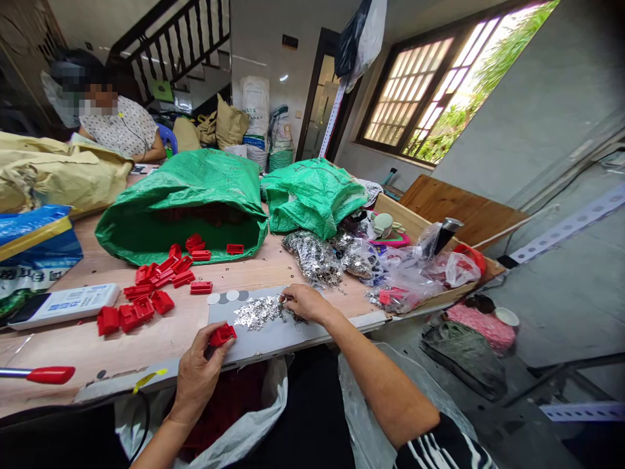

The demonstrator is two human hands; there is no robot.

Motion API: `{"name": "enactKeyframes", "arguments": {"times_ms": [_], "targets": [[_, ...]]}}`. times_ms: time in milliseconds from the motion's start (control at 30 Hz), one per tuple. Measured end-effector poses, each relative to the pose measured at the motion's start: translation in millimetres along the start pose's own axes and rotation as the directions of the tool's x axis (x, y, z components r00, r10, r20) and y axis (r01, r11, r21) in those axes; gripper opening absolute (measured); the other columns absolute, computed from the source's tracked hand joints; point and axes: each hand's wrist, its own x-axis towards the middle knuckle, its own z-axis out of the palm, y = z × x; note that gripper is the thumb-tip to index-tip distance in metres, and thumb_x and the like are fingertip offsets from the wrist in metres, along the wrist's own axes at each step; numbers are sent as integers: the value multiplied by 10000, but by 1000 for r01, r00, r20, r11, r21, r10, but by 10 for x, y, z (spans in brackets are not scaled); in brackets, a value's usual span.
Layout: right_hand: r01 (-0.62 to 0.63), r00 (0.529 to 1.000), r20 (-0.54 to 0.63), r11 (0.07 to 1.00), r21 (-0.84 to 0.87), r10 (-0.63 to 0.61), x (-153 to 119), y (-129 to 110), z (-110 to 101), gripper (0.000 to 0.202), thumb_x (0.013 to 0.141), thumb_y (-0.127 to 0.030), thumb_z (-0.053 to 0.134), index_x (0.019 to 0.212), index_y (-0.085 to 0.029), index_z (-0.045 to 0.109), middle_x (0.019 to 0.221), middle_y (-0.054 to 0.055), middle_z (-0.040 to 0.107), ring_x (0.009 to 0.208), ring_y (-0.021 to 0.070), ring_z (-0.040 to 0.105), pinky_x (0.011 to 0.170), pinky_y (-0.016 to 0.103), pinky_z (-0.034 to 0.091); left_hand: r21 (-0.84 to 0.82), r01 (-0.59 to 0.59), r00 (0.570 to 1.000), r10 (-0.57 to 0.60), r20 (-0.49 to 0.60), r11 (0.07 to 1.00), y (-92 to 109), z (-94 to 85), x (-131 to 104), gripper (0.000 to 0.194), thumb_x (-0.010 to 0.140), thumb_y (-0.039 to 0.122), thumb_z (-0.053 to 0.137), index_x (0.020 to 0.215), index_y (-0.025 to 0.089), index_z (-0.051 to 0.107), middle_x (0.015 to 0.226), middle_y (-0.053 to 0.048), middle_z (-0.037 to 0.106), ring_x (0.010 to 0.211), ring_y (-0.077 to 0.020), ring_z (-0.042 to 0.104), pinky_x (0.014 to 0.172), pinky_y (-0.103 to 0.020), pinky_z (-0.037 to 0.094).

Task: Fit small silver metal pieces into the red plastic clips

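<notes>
My left hand [201, 371] is closed around a red plastic part [223, 335], held just over the front edge of the table. My right hand [306, 303] reaches to the right side of a pile of small shiny metal pieces [258, 312] on a grey mat [273, 344]. Its fingers are pinched together at the pile; whatever lies between the fingertips is too small to make out. Several loose red plastic parts [166, 272] are scattered left of the mat, in front of a green woven sack [195, 176] whose mouth faces me.
Plastic bags of metal pieces [313, 258] and a wooden tray [459, 296] of clutter stand right. Left are a white box [68, 306] and a red-handled lever [51, 374]. Below the edge hangs a plastic bag [276, 397] with red parts. Another person [124, 127] sits far left.
</notes>
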Motion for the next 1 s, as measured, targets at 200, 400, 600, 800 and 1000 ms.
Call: {"name": "enactKeyframes", "arguments": {"times_ms": [200, 400, 600, 800, 1000], "targets": [[-10, 1000, 18, 999, -43, 11, 39, -82, 66, 144, 839, -262, 566, 904, -230, 691, 952, 34, 670, 878, 184, 595, 638, 237, 336, -10, 11, 1000, -10, 18, 1000, 28, -10, 1, 342, 820, 439, 594, 1101, 245, 573, 1063, -37, 682, 970, -218, 654, 848, -345, 507], [-22, 1000, -19, 998, -64, 21, 69, -92, 85, 213, 895, -308, 496, 960, -208, 673, 1001, 70, 653, 908, 196, 588, 652, 249, 342, -11, 12, 1000, -12, 16, 1000, 49, -27, 0, 347, 820, 441, 591, 1106, 245, 571, 1061, -39, 687, 964, -220, 659, 836, -344, 512], [-13, 1000, -18, 1000, -9, 12, 82, -70, 52, 128, 845, -258, 566, 901, -222, 675, 940, 27, 663, 874, 159, 581, 660, 221, 341, 4, -3, 1000, 3, 6, 1000, 22, -12, -1, 344, 822, 438, 587, 1102, 238, 572, 1055, -46, 683, 962, -224, 657, 836, -350, 514], [-40, 997, -61, 999, 17, 41, -57, 29, -54, 141, 862, -208, 528, 924, -212, 655, 942, 26, 660, 876, 148, 574, 694, 218, 345, -3, -5, 1000, 5, 0, 1000, 29, -17, 2, 347, 817, 443, 589, 1095, 236, 573, 1055, -51, 685, 968, -228, 659, 856, -366, 512], [-47, 998, -48, 999, 4, 47, -308, 5, 44, 127, 869, -261, 548, 880, -206, 662, 926, 42, 645, 875, 170, 569, 675, 234, 336, 1, 16, 1000, -16, -1, 1000, 12, -9, -5, 349, 808, 445, 598, 1094, 247, 580, 1058, -39, 688, 955, -222, 664, 846, -356, 515]]}}
